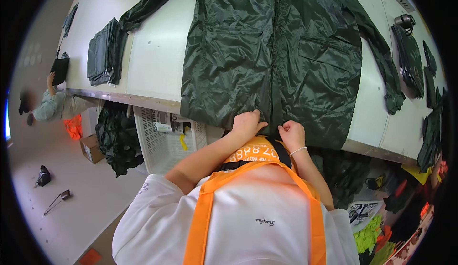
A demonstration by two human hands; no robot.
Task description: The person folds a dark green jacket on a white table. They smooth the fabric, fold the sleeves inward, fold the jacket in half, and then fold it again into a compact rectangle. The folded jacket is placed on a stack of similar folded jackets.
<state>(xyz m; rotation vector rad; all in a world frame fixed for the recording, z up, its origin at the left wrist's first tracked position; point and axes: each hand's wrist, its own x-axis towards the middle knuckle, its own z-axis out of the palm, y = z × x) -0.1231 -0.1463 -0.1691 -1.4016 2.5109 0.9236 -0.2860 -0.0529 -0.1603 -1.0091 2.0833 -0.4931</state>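
A dark green, shiny jacket (229, 60) lies spread on the white table (155, 57), sleeves out to both sides and its hem toward me. Down its middle runs the front opening. My left hand (248, 126) is closed on the hem just left of that opening, thumb pointing to the right. On the other side of the opening, my right hand (292, 135) pinches the hem edge with bent fingers. The cloth between the fingertips is mostly hidden by the hands.
Folded dark green garments (106, 53) are stacked at the left, with more (409, 60) at the right beside a small black object (404, 23). Below the table edge stands a white plastic basket (145, 146) next to dark cloth (117, 134). Another person (55, 104) works at far left.
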